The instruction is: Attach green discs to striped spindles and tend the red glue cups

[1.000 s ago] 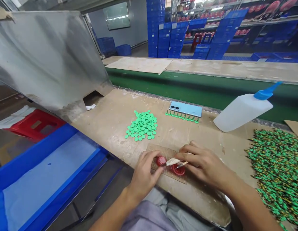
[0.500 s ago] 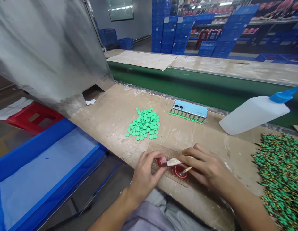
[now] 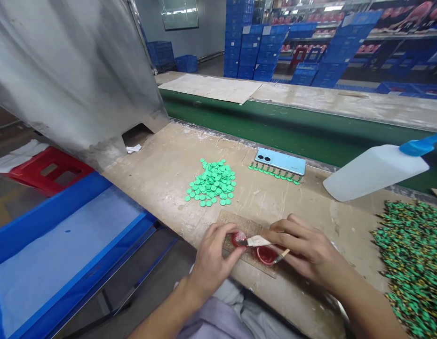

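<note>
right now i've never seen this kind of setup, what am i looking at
It is one camera worn on a person's head, looking down at their bare hands at a workbench. The left hand pinches a red round piece; the right hand holds a small brush against it, near a red dish on a brown mat. Beyond lie a heap of green discs, a row of green pegs, a light blue phone, a plastic bottle with a blue nozzle and a mass of green-and-black pieces.

The bench (image 3: 158, 188) holds green discs (image 3: 211, 183), a phone (image 3: 280, 161), a squeeze bottle (image 3: 373, 173).
</note>
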`<move>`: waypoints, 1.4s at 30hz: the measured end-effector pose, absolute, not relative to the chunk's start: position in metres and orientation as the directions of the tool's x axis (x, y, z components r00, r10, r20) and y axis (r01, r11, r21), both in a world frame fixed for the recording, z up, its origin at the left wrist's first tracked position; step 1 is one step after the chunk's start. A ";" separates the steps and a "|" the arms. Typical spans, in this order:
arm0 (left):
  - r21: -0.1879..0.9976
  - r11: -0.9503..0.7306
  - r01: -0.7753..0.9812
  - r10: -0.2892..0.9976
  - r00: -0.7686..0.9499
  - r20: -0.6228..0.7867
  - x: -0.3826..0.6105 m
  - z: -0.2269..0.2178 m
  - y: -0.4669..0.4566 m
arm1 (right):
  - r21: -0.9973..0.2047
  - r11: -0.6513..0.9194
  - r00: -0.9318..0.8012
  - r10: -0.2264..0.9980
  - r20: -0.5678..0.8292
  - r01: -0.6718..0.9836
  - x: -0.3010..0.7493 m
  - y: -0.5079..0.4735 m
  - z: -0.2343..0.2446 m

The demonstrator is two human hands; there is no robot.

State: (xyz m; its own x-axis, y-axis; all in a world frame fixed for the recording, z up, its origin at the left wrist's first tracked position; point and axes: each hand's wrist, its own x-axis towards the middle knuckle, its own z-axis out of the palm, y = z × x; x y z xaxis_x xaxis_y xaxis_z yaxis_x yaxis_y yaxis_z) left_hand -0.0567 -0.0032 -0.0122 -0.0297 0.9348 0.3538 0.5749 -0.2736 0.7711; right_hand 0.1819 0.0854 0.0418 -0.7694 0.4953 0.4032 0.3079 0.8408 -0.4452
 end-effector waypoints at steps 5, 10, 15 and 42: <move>0.774 -0.270 0.573 0.936 -0.032 0.351 -0.057 -0.010 -0.003 | -0.393 0.857 -0.778 0.486 0.397 0.335 0.178 0.085 0.040; 0.760 -0.274 0.590 0.932 -0.033 0.362 -0.057 -0.011 -0.003 | -0.308 0.881 -0.781 0.465 0.417 0.360 0.173 0.084 0.043; 0.759 -0.266 0.595 0.928 -0.055 0.369 -0.056 -0.014 -0.002 | -0.222 0.894 -0.776 0.449 0.443 0.390 0.170 0.083 0.046; 0.757 -0.256 0.601 0.927 -0.069 0.368 -0.056 -0.021 -0.003 | -0.272 0.886 -0.804 0.457 0.380 0.375 0.175 0.080 0.040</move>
